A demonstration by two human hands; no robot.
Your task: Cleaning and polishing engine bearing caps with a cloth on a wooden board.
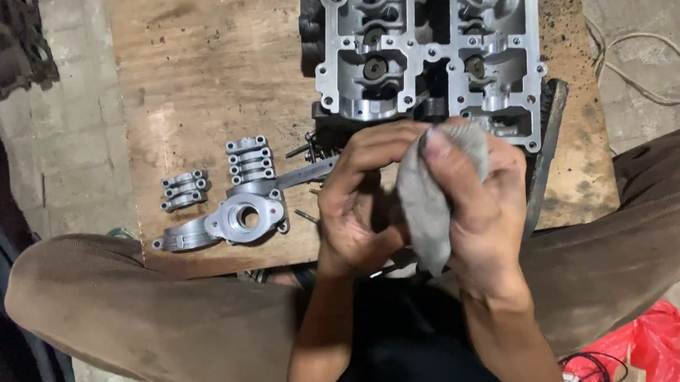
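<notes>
My right hand (481,213) grips a grey rag (428,201), thumb pressed on its top. My left hand (357,206) is curled against the rag from the left, fingers closed around something hidden inside the cloth. Both hands hover over the near edge of a wooden board (205,81). Just beyond them lies a silver engine cylinder head (425,41) with open valve pockets.
Left of my hands on the board lie several small silver bearing caps (250,161), (184,190) and a round-holed aluminium bracket (242,218). Dark bolts (309,147) lie by the head. My knees flank the board. A red plastic bag (654,348) sits at the lower right, a cable (651,73) at right.
</notes>
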